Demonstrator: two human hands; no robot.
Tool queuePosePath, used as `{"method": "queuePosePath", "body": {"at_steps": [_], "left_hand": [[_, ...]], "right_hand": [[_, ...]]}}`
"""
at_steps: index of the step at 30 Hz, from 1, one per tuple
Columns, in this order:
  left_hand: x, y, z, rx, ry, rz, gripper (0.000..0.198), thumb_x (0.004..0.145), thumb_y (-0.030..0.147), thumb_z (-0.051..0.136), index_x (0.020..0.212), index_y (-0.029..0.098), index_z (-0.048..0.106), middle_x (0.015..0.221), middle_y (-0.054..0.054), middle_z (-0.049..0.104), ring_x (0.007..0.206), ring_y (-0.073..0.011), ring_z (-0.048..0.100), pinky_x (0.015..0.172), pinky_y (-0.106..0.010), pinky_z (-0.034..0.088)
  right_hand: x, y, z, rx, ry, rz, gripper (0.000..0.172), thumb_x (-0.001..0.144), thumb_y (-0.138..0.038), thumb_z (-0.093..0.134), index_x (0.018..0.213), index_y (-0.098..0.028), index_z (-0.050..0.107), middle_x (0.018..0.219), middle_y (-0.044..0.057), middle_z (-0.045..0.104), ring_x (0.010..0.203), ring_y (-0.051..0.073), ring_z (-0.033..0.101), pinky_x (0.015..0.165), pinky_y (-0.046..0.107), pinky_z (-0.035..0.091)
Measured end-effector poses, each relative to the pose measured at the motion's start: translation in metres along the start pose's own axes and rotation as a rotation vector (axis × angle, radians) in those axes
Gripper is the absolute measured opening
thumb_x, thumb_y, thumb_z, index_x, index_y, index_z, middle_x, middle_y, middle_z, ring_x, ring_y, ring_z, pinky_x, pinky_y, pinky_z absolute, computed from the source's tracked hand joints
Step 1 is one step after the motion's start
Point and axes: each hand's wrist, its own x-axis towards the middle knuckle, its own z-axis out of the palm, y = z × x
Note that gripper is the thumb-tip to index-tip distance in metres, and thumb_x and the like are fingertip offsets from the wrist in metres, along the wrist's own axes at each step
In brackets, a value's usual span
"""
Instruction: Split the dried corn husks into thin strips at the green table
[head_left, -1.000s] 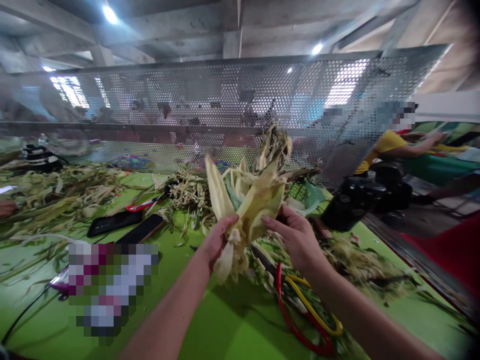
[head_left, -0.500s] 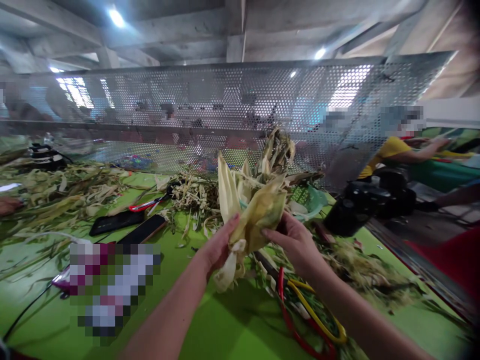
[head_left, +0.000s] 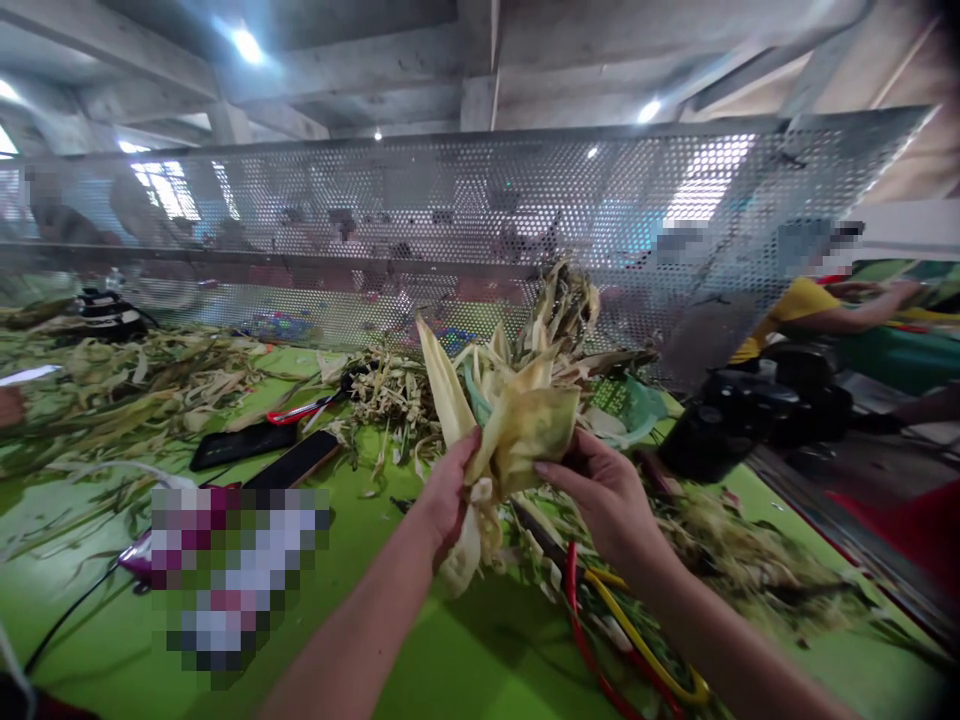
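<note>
A bundle of dried corn husks (head_left: 517, 420) is held up above the green table. My left hand (head_left: 450, 490) is closed around its base, where pale husk ends hang down. With thumb and fingers, my right hand (head_left: 596, 480) pinches the edge of a wide yellowish husk leaf (head_left: 546, 435) on the bundle's right side. Below my right hand lie scissors (head_left: 574, 590) with red and yellow handles, among husk scraps. Behind the bundle, a pile of shredded husk (head_left: 397, 390) rests on the table.
Phones (head_left: 244, 445) lie at left beside a red-handled cutter (head_left: 300, 410) and a blurred-out item (head_left: 247, 580). A perforated metal screen (head_left: 420, 230) stands behind. Black containers (head_left: 724, 415), a green basket (head_left: 634, 405) and corn silk (head_left: 757, 560) are at right. A person in yellow (head_left: 810, 305) sits beyond.
The bundle's left leaf leans further outward, and the right leaf is spread wider by my right hand. The whole view has shifted slightly. Both hands keep their hold.
</note>
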Motion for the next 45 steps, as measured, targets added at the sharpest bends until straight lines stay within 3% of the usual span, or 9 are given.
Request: {"method": "queuePosePath", "body": {"at_steps": [6, 11, 17, 21, 24, 32, 38, 41, 45], "left_hand": [[0.001, 0.003, -0.011, 0.168, -0.048, 0.023, 0.036, 0.071, 0.026, 0.069, 0.105, 0.013, 0.067, 0.085, -0.007, 0.072, 0.063, -0.0142, 0.065, 0.052, -0.021, 0.052], [-0.011, 0.007, -0.007, 0.324, -0.165, 0.082, 0.046, 0.061, 0.023, 0.079, 0.105, 0.017, 0.069, 0.099, -0.009, 0.071, 0.082, -0.0200, 0.066, 0.066, -0.026, 0.054], [-0.005, 0.000, 0.002, 0.249, 0.050, 0.168, 0.041, 0.063, 0.041, 0.079, 0.091, 0.012, 0.069, 0.080, -0.009, 0.071, 0.070, -0.0187, 0.065, 0.067, -0.029, 0.053], [0.009, 0.010, -0.012, 0.077, 0.225, 0.194, 0.026, 0.070, 0.038, 0.071, 0.077, 0.014, 0.062, 0.061, -0.002, 0.063, 0.053, -0.0144, 0.060, 0.059, -0.028, 0.052], [0.012, 0.021, -0.018, -0.066, 0.242, 0.206, 0.020, 0.077, 0.033, 0.063, 0.071, 0.016, 0.054, 0.049, 0.004, 0.049, 0.043, -0.0102, 0.051, 0.055, -0.025, 0.049], [0.004, 0.023, -0.007, -0.209, 0.217, 0.016, 0.020, 0.083, 0.032, 0.056, 0.072, 0.014, 0.058, 0.048, 0.001, 0.052, 0.041, -0.0120, 0.050, 0.052, -0.024, 0.048], [0.003, 0.019, -0.008, -0.156, 0.111, 0.053, 0.023, 0.077, 0.035, 0.066, 0.071, 0.014, 0.058, 0.051, 0.001, 0.056, 0.044, -0.0112, 0.053, 0.052, -0.023, 0.050], [0.002, 0.013, -0.006, -0.174, 0.066, 0.137, 0.033, 0.072, 0.043, 0.071, 0.088, 0.014, 0.064, 0.068, -0.004, 0.066, 0.060, -0.0159, 0.063, 0.064, -0.028, 0.055], [0.001, -0.006, 0.002, -0.080, -0.133, 0.144, 0.047, 0.073, 0.047, 0.069, 0.106, 0.014, 0.064, 0.089, -0.009, 0.071, 0.080, -0.0206, 0.067, 0.073, -0.031, 0.055]], "right_hand": [[0.001, -0.009, 0.000, 0.044, 0.067, -0.025, 0.033, 0.069, -0.030, 0.075, 0.099, -0.021, 0.063, 0.095, 0.004, 0.071, 0.086, 0.022, 0.065, 0.078, 0.033, 0.052], [0.004, -0.005, 0.000, -0.052, 0.035, 0.005, 0.027, 0.071, -0.031, 0.071, 0.093, -0.021, 0.061, 0.086, 0.002, 0.071, 0.077, 0.021, 0.065, 0.071, 0.031, 0.053], [-0.001, 0.009, 0.002, -0.238, -0.046, -0.019, 0.026, 0.078, -0.036, 0.065, 0.098, -0.019, 0.067, 0.087, 0.001, 0.071, 0.081, 0.021, 0.063, 0.075, 0.030, 0.050], [0.003, -0.001, -0.004, -0.105, 0.059, 0.034, 0.030, 0.077, -0.042, 0.066, 0.095, -0.018, 0.072, 0.085, 0.003, 0.071, 0.081, 0.021, 0.063, 0.071, 0.028, 0.049], [0.006, -0.011, -0.007, 0.087, 0.102, 0.080, 0.031, 0.075, -0.044, 0.068, 0.093, -0.020, 0.073, 0.088, 0.005, 0.072, 0.086, 0.022, 0.064, 0.072, 0.029, 0.049], [-0.012, 0.009, 0.023, 0.253, -0.364, 0.343, 0.050, 0.071, -0.031, 0.076, 0.118, -0.022, 0.062, 0.113, 0.007, 0.068, 0.100, 0.024, 0.065, 0.090, 0.037, 0.049], [-0.014, 0.016, 0.026, 0.268, -0.246, 0.429, 0.044, 0.066, -0.031, 0.081, 0.106, -0.020, 0.067, 0.094, 0.005, 0.073, 0.082, 0.022, 0.068, 0.080, 0.035, 0.054], [-0.009, 0.009, 0.021, 0.280, -0.028, 0.351, 0.034, 0.062, -0.031, 0.082, 0.092, -0.020, 0.070, 0.083, 0.002, 0.073, 0.071, 0.018, 0.067, 0.068, 0.028, 0.054], [-0.003, 0.004, 0.016, 0.336, 0.162, 0.208, 0.032, 0.064, -0.033, 0.081, 0.091, -0.021, 0.067, 0.080, 0.000, 0.071, 0.064, 0.016, 0.063, 0.058, 0.026, 0.051]]}}
